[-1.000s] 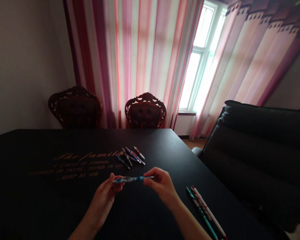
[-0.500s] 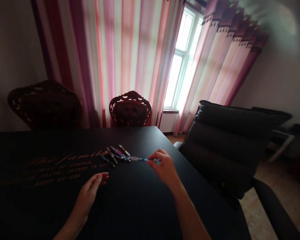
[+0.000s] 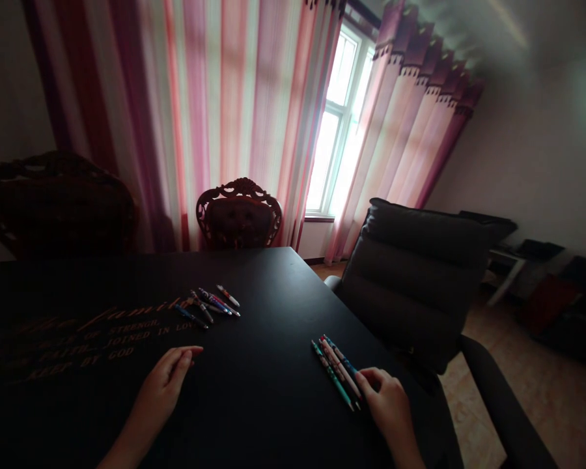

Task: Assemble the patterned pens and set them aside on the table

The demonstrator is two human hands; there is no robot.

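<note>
My right hand point(image 3: 385, 394) is closed on the lower end of a blue patterned pen point(image 3: 340, 354), thumb and fingers around it. This pen lies at the right of a small row, touching or almost touching a pinkish pen point(image 3: 339, 368). To the left of that one lies a green pen point(image 3: 333, 376); the pens slant the same way on the dark table. My left hand point(image 3: 168, 374) hovers over or rests on the table at the left, holding nothing, its fingers loosely stretched out. Beyond it several pens point(image 3: 212, 303) lie in a loose pile, with a white-and-orange pen point(image 3: 228, 296) apart at the right.
The black table point(image 3: 258, 404) bears gold lettering point(image 3: 112, 332) at the left. A dark padded armchair point(image 3: 410, 280) stands close along the right edge. Carved chairs point(image 3: 240, 212) are at the far side, before striped curtains point(image 3: 239, 98) and a window point(image 3: 327, 156).
My right hand has carried the blue pen from beside the pile to the row at the right. My left hand has barely moved. The view has turned slightly right.
</note>
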